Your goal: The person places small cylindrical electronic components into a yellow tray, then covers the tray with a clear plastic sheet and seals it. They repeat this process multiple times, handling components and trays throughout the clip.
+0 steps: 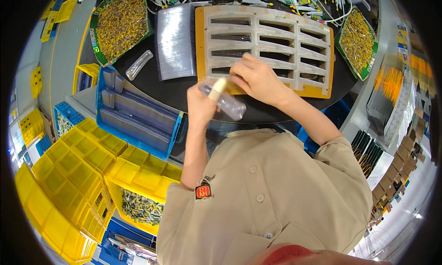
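My left hand (201, 104) is closed on a clear plastic blister shell (234, 108), blurred by motion, just off the near edge of the black table. A pale cream sleeve (218, 89), perhaps a finger cot, shows at the thumb. Beside it my right hand (258, 79) has its fingers curled together above the near edge of a slotted fixture (255, 43); whatever they hold is hidden. That fixture has a pale slotted face on a yellow-orange base, with dark strips in some slots. Left of it stands a stack of clear plastic sheets or shells (176, 44).
Bags of small yellow pieces (122, 28) (357, 44) flank the work area. Small tubes with yellow tips (294, 0) lie along the back. A loose clear shell (139, 65) rests at left. A blue crate (133, 113) and yellow bins (69, 173) stand to my left.
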A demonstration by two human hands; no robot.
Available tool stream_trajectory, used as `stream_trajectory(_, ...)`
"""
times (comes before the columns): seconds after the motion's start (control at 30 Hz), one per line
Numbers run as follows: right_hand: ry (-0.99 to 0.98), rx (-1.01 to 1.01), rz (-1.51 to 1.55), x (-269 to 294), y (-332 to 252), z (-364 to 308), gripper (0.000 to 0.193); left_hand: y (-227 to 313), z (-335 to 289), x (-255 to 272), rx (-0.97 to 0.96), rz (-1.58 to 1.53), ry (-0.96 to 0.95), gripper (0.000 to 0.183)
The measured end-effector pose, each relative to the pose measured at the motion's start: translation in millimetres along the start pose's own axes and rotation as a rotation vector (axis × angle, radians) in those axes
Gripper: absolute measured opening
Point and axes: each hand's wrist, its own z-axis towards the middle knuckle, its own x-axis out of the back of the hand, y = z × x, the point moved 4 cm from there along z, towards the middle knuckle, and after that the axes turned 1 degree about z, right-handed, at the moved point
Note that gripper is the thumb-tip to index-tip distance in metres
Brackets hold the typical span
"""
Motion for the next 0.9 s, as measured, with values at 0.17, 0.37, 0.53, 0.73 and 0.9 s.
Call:
stream_trajectory(0.17,0.305,0.119,-0.065,11,3,-19,0.023,17,-5,-21,-0.175,0.03,-0.025,0.028)
stream_trajectory(0.37,0.292,0.159,0.215,85,54,-7,0.009,48,51,-63,-0.199,-0.026,-0.157,0.033)
stream_trajectory(0.53,0.489,0.073,-0.355,126,74,-2,0.017,44,67,-101,-0.117,0.2,-0.254,0.017)
stream_trajectory(0.73,0.312,0.192,-0.137,95,74,-27,0.019,39,60,-104,-0.026,0.14,-0.259,0.02)
stream_trajectory(0.9,0.117,0.017,-0.004,84,74,-37,0.027,26,39,-99,-0.035,0.162,-0.113,0.021)
